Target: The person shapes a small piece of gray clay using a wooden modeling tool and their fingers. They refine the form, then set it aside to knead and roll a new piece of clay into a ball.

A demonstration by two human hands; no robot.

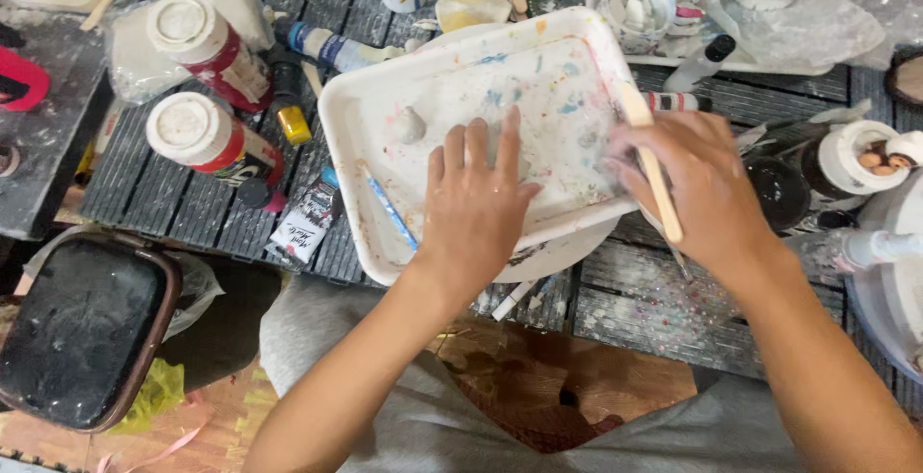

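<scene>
White plastic tray, paint-smeared (blue, yellow, pink flecks), sits tilted on the dark slatted table, centre of view; I read it as the work surface in hand. Small grey clay lump lies on tray's left-centre, unpainted as far as I can see, so I judge painting of that pc not yet begun. Blue-handled brush lies loose on tray near edge, left of the left hand. L hand rests flat, fingers spread, palm down on tray near side; not gripping anything, just pressing/steadying. Right hand at tray's right rim, fingers curled round a pale wooden stick – handle end points far, near end pokes out below the fist; tip type can't tell, blurred. Outward: two white-capped paint bottles w/ red labels left of tray, yellow-capped small bottle just beside tray's left edge, cup of white pebbles far right, dark jar right of R hand. Dark square tray near left, off the table. Progress est.: set-up done, tray well used, lump bare.
</scene>
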